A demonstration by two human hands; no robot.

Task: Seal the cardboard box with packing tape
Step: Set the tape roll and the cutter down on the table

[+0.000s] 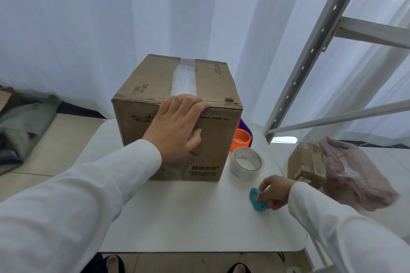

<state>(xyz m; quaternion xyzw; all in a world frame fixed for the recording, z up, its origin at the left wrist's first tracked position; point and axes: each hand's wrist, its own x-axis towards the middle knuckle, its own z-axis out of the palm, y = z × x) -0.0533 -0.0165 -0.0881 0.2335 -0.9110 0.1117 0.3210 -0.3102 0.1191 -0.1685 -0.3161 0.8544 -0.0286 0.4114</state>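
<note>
A brown cardboard box (pixel 213 86) stands on the white table (pixel 188 224), its top flaps closed with a strip of clear tape (pixel 185 80) along the middle seam. My left hand (pixel 175 126) lies flat over the box's near top edge and front face, pressing on the tape end. A roll of clear packing tape (pixel 246 163) lies flat on the table just right of the box. My right hand (pixel 275 191) rests on the table in front of the roll, fingers closed on a small teal cutter (pixel 257 199).
An orange tape roll (pixel 241 139) and a purple object (pixel 245 127) sit behind the clear roll. A smaller taped carton (pixel 306 162) and a pink plastic bag (pixel 355 173) stand at the right, beside a metal shelf frame (pixel 310 51). White curtains hang behind.
</note>
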